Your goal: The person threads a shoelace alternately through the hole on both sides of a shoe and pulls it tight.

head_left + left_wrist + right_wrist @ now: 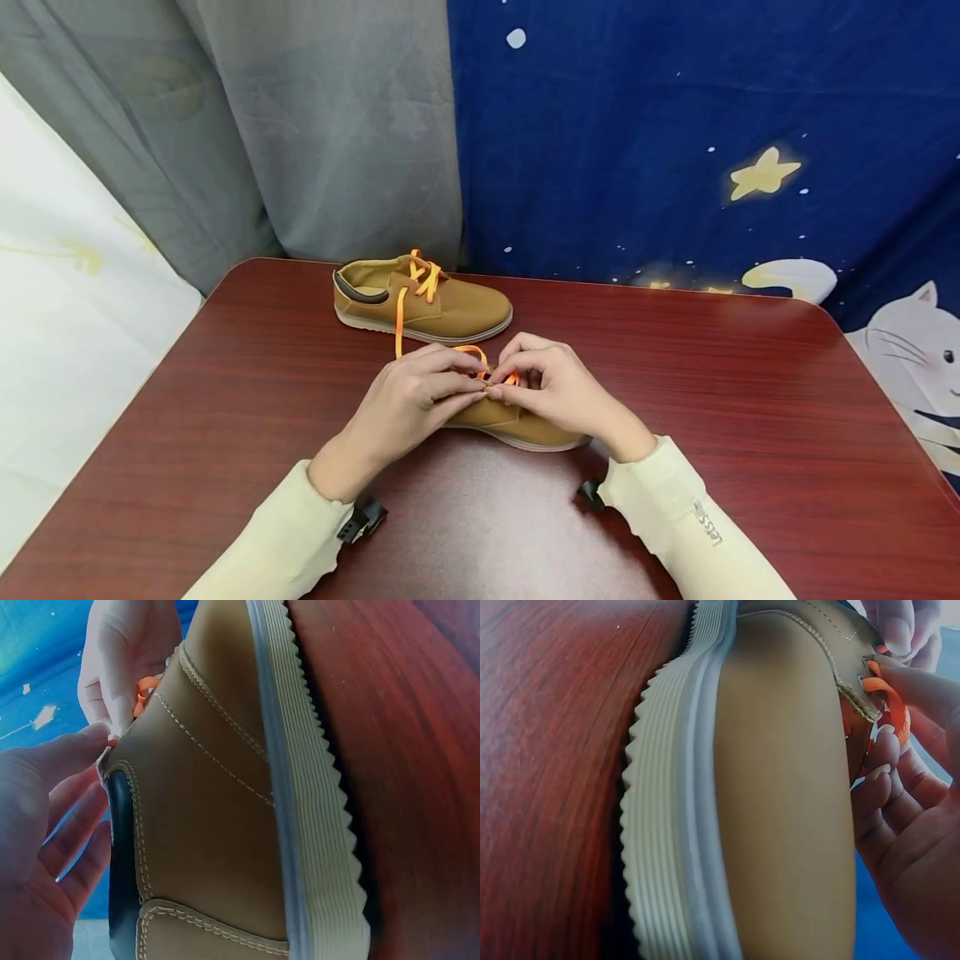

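**Inspector:** Start nearest the person. What do the hands hold?

**Assistant:** Both meet over the near shoe (517, 421), a tan low shoe lying on the dark red table (750, 433), close to the front edge. The left hand (408, 400) has fingers curled and pinches the orange lace (480, 354) at the shoe's upper. The right hand (558, 387) also pinches that lace; the right wrist view shows an orange loop (889, 701) at an eyelet between its thumb and fingers.

**Inspector:** Position of the shoe?

**Assistant:** Sole on the table, largely covered by the hands from above. The wrist views show its ribbed pale sole (307, 825) against the wood and a dark collar trim (120, 855).

**Inspector:** Beyond that?

**Assistant:** A second shoe (423, 302) of the same make stands near the table's far edge, apart from the first. Its orange lace is partly threaded, with one end trailing down towards the hands.

**Inspector:** Background?

**Assistant:** A grey curtain (300, 125) on the left and a blue starred cloth (675, 125) on the right.
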The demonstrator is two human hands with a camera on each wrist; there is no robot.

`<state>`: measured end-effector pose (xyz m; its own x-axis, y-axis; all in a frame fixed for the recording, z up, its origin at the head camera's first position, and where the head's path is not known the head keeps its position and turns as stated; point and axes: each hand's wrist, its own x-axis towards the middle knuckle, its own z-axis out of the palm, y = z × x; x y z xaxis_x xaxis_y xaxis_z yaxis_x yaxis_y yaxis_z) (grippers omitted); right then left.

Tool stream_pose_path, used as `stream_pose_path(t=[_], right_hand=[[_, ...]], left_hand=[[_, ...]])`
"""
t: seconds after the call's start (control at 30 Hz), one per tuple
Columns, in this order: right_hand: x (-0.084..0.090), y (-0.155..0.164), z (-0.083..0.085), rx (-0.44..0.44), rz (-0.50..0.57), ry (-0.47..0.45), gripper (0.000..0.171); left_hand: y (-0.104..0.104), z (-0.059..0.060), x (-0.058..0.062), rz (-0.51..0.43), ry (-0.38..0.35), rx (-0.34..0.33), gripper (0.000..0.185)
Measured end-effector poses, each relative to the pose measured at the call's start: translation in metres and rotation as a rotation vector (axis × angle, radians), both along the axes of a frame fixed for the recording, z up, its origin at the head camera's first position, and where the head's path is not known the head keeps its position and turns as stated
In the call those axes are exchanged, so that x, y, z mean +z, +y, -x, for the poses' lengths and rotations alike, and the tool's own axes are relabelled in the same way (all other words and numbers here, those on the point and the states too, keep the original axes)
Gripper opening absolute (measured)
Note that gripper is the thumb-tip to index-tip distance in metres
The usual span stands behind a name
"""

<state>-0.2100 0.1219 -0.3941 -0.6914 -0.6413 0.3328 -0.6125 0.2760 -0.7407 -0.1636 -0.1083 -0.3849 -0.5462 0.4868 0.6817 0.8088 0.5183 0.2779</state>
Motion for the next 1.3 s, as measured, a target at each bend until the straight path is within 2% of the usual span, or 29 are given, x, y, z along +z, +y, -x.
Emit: stream_pose_path(t=[0.13, 0.27, 0.5, 0.57, 0.7, 0.8, 0.9, 0.93, 1.0, 1.03, 1.13, 1.2, 1.3], right_hand=[[0.001, -0.003, 0.000, 0.003, 0.003, 0.021, 0.005], [0.002, -0.005, 0.000, 0.003, 0.007, 0.019, 0.004], [0.003, -0.006, -0.001, -0.006, 0.002, 0.013, 0.004], [0.004, -0.006, -0.001, -0.008, 0.001, 0.015, 0.004], [0.003, -0.006, -0.001, -0.012, -0.001, 0.018, 0.004], [0.002, -0.005, -0.001, -0.011, 0.002, 0.012, 0.005], [0.002, -0.005, -0.001, -0.009, 0.002, 0.007, 0.005], [0.002, -0.005, 0.000, -0.008, 0.003, 0.006, 0.005], [0.001, -0.005, 0.000, -0.007, 0.002, 0.006, 0.005], [0.001, -0.005, 0.000, -0.008, 0.002, 0.006, 0.005], [0.001, -0.004, 0.000, -0.014, 0.001, 0.001, 0.005], [0.001, -0.003, 0.000, -0.018, 0.000, -0.008, 0.005], [0.001, -0.002, 0.000, -0.017, 0.004, -0.024, 0.006]], left_hand=[[-0.007, -0.005, 0.003, -0.058, -0.036, -0.036, 0.012], [-0.017, -0.013, 0.012, -0.163, -0.087, -0.075, 0.025], [-0.042, -0.031, 0.042, -0.243, -0.280, -0.158, 0.034], [-0.049, -0.037, 0.052, -0.245, -0.321, -0.205, 0.033], [-0.061, -0.046, 0.071, -0.258, -0.355, -0.388, 0.030], [-0.071, -0.049, 0.075, -0.305, -0.343, -0.564, 0.024], [-0.090, -0.048, 0.064, -0.394, -0.290, -0.756, 0.017], [-0.099, -0.047, 0.056, -0.406, -0.274, -0.818, 0.020], [-0.110, -0.049, 0.051, -0.438, -0.239, -0.890, 0.018], [-0.115, -0.049, 0.049, -0.433, -0.232, -0.910, 0.018], [-0.112, -0.052, 0.063, -0.332, -0.272, -0.939, 0.016], [-0.102, -0.053, 0.079, -0.223, -0.329, -0.927, 0.012], [-0.093, -0.053, 0.089, -0.025, -0.458, -0.859, 0.014]])
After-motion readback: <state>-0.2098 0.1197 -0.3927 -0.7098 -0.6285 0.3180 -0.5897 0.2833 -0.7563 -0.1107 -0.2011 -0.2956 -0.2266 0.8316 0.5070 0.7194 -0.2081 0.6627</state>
